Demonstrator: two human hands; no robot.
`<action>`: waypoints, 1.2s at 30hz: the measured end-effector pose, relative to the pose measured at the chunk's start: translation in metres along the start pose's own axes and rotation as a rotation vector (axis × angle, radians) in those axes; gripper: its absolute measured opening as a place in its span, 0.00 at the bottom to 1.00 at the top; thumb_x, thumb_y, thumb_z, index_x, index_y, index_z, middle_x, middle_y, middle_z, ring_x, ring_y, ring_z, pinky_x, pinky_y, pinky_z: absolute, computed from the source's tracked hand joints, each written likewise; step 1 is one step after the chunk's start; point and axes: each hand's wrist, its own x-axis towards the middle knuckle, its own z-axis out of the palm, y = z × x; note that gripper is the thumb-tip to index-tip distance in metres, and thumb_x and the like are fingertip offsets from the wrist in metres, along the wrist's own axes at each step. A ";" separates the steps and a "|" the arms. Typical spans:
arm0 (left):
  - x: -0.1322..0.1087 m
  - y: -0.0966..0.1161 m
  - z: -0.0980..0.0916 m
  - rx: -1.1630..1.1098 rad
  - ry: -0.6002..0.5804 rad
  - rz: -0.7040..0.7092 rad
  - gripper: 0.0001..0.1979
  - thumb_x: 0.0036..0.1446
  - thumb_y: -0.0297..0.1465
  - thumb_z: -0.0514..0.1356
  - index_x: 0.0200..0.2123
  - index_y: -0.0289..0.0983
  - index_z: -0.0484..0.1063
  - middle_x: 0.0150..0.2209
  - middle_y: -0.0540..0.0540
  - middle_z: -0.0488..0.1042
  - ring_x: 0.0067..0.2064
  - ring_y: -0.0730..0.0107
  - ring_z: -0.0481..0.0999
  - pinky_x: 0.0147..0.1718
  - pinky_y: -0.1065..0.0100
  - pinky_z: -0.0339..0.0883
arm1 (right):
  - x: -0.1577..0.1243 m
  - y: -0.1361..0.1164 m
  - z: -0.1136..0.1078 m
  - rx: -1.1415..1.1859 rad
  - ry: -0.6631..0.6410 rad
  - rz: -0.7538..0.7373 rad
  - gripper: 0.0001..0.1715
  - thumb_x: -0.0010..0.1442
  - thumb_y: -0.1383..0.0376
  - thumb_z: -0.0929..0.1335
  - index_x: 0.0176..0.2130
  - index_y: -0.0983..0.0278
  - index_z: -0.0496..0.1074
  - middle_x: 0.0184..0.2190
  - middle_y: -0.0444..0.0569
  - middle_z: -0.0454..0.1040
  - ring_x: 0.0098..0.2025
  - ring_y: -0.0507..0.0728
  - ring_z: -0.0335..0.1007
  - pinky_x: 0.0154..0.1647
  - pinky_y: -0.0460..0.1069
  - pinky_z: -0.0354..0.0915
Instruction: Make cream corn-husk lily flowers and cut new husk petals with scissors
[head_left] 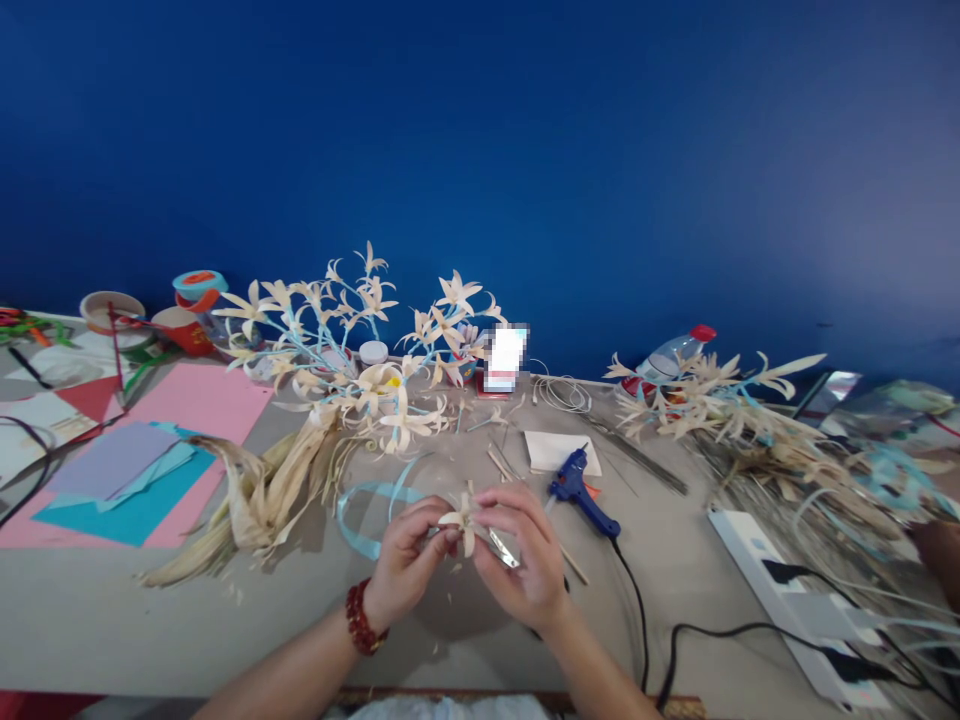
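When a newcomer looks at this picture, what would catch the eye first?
Likely the pale flowers left of the middle, bright against the deep blue wall. Next, perhaps, the small flower at front centre, held in the left hand, with the right hand close beside it. The blue glue gun right of the hands also stands out.

a broad, smooth, deep-blue wall fills the upper half, and look, it's washing out to pale greyish violet at far right! below, a long, flat, grey table stretches along it, soft light over its top!
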 end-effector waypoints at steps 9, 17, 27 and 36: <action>0.001 0.002 0.001 -0.006 0.007 0.011 0.11 0.60 0.29 0.57 0.25 0.36 0.70 0.24 0.48 0.69 0.29 0.70 0.70 0.32 0.69 0.61 | -0.003 0.006 0.002 -0.031 0.003 0.023 0.15 0.55 0.72 0.67 0.43 0.59 0.71 0.41 0.52 0.73 0.43 0.60 0.72 0.43 0.57 0.70; 0.000 0.003 0.000 0.010 0.007 0.051 0.08 0.59 0.26 0.58 0.27 0.37 0.71 0.25 0.48 0.71 0.30 0.69 0.70 0.33 0.68 0.62 | -0.003 0.005 0.001 0.001 -0.014 0.023 0.16 0.55 0.74 0.67 0.43 0.59 0.71 0.42 0.52 0.72 0.44 0.60 0.71 0.44 0.57 0.69; -0.002 0.000 -0.001 -0.038 -0.031 0.089 0.06 0.59 0.25 0.57 0.29 0.37 0.71 0.27 0.48 0.71 0.31 0.69 0.71 0.33 0.69 0.63 | -0.006 0.009 0.004 0.289 -0.013 0.191 0.14 0.58 0.70 0.68 0.45 0.58 0.70 0.40 0.51 0.74 0.44 0.60 0.71 0.45 0.57 0.69; -0.003 -0.005 -0.001 -0.028 -0.044 0.119 0.04 0.59 0.26 0.58 0.32 0.36 0.72 0.29 0.46 0.74 0.35 0.67 0.73 0.35 0.68 0.65 | -0.011 0.006 0.010 0.601 -0.025 0.442 0.13 0.58 0.65 0.69 0.44 0.58 0.69 0.38 0.48 0.72 0.44 0.58 0.69 0.45 0.52 0.66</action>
